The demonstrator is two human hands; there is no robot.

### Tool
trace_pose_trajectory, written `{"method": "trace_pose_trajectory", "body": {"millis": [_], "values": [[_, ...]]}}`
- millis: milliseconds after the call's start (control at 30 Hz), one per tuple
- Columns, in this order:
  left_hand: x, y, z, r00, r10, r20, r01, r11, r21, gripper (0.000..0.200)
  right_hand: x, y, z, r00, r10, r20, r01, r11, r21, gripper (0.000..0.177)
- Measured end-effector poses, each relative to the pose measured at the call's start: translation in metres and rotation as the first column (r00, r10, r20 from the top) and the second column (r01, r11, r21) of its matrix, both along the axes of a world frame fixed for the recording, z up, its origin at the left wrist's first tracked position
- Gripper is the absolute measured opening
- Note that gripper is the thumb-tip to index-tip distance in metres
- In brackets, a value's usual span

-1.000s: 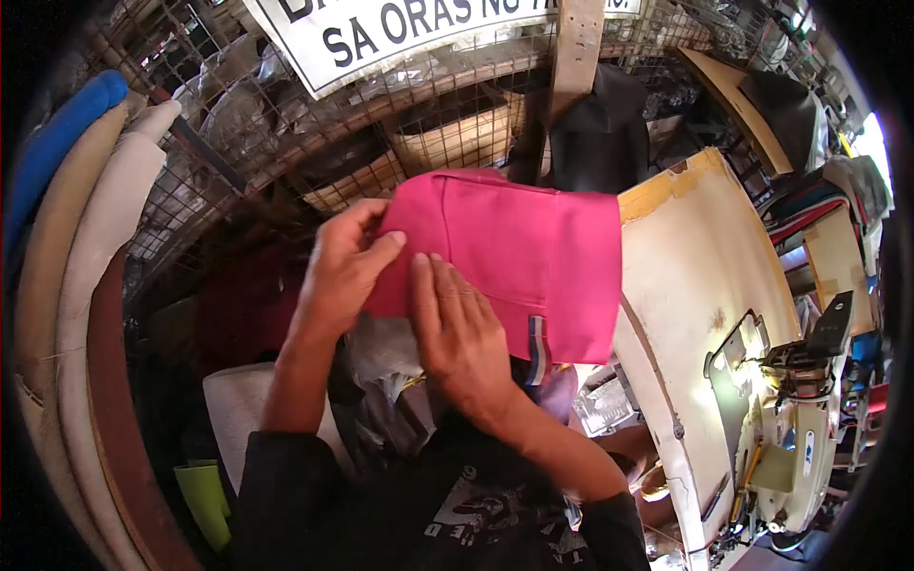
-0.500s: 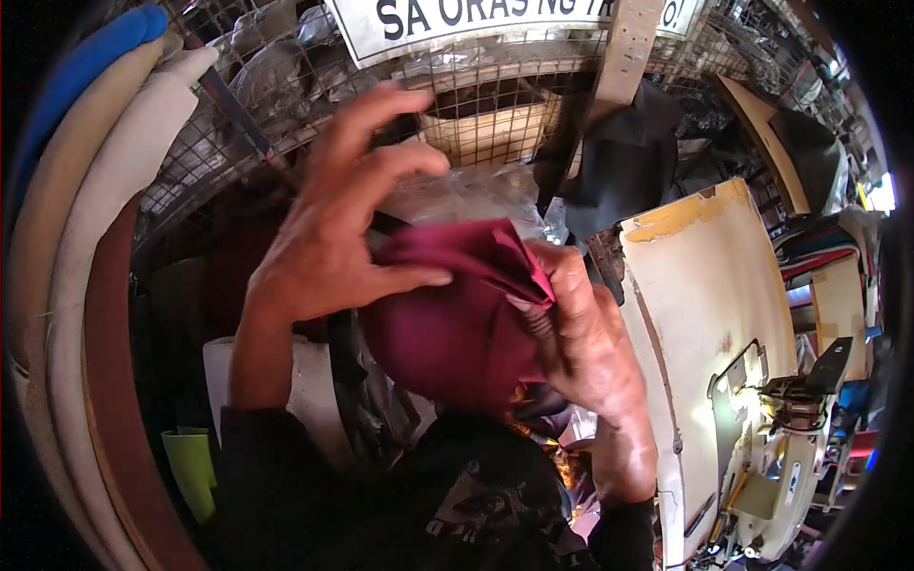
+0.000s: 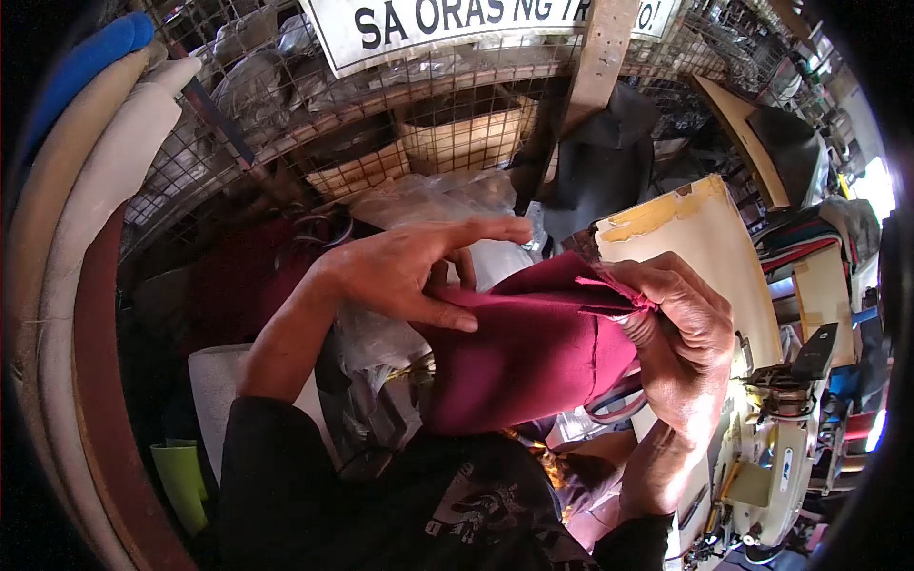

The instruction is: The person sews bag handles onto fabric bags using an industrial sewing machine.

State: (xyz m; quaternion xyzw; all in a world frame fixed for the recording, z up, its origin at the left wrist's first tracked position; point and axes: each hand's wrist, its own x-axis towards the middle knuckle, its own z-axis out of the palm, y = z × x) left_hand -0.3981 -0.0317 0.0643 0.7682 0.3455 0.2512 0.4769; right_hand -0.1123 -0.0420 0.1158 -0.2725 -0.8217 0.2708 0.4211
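A maroon fabric piece (image 3: 528,357), with a seam down its right part, is spread between my hands in front of my chest. At its upper right corner, my right hand (image 3: 690,338) pinches the gathered edge between thumb and fingers. Frayed folds stick out beside that thumb. My left hand (image 3: 395,281) is at the upper left edge, its thumb lying against the fabric. Its index finger is stretched out above the edge and the other fingers are partly curled, apart from the thumb. The fabric's far side is hidden.
Rolls of material (image 3: 90,209) stand at the left. Clear plastic (image 3: 438,200) lies behind the fabric, before a wire mesh. To the right are a worn pale board (image 3: 676,238) and a sewing machine (image 3: 776,476). A green container (image 3: 179,481) is at lower left.
The fabric and my right hand have moved right, and the fabric is spread wider. My left hand has come down from its raised, spread pose, its index finger now pointing right.
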Motion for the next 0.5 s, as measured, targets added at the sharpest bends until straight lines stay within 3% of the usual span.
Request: {"method": "trace_pose_trajectory", "body": {"millis": [67, 133, 200, 300, 367, 433, 500], "values": [[0.010, 0.003, 0.012, 0.979, -0.066, 0.191, 0.067, 0.998, -0.002, 0.094, -0.001, -0.004, 0.011, 1.000, -0.019, 0.007, 0.019, 0.999, -0.034, 0.031], [0.017, 0.007, 0.019, 0.962, -0.154, 0.227, 0.128, 0.984, 0.126, 0.092, -0.005, -0.008, 0.019, 0.999, -0.043, 0.002, 0.043, 0.998, -0.048, 0.032], [0.019, 0.016, 0.025, 0.964, -0.249, 0.095, 0.199, 0.909, 0.366, 0.088, -0.008, -0.009, 0.026, 0.997, -0.078, 0.001, 0.078, 0.995, -0.058, 0.033], [0.023, 0.028, 0.050, 0.962, -0.268, 0.052, 0.248, 0.938, 0.241, 0.078, -0.006, -0.002, 0.038, 0.993, -0.116, 0.005, 0.116, 0.986, -0.118, 0.039], [0.023, 0.036, 0.061, 0.961, -0.261, 0.090, 0.235, 0.944, 0.230, 0.067, -0.004, 0.006, 0.047, 0.994, -0.102, 0.038, 0.104, 0.993, -0.059, 0.038], [0.019, 0.038, 0.068, 0.994, -0.110, 0.006, 0.108, 0.982, 0.158, 0.065, 0.000, 0.014, 0.053, 0.993, -0.107, 0.055, 0.107, 0.994, -0.004, 0.037], [0.015, 0.044, 0.062, 0.981, -0.169, -0.098, 0.182, 0.971, 0.153, 0.065, 0.001, 0.020, 0.055, 0.995, -0.098, 0.028, 0.098, 0.995, 0.005, 0.035]]}}
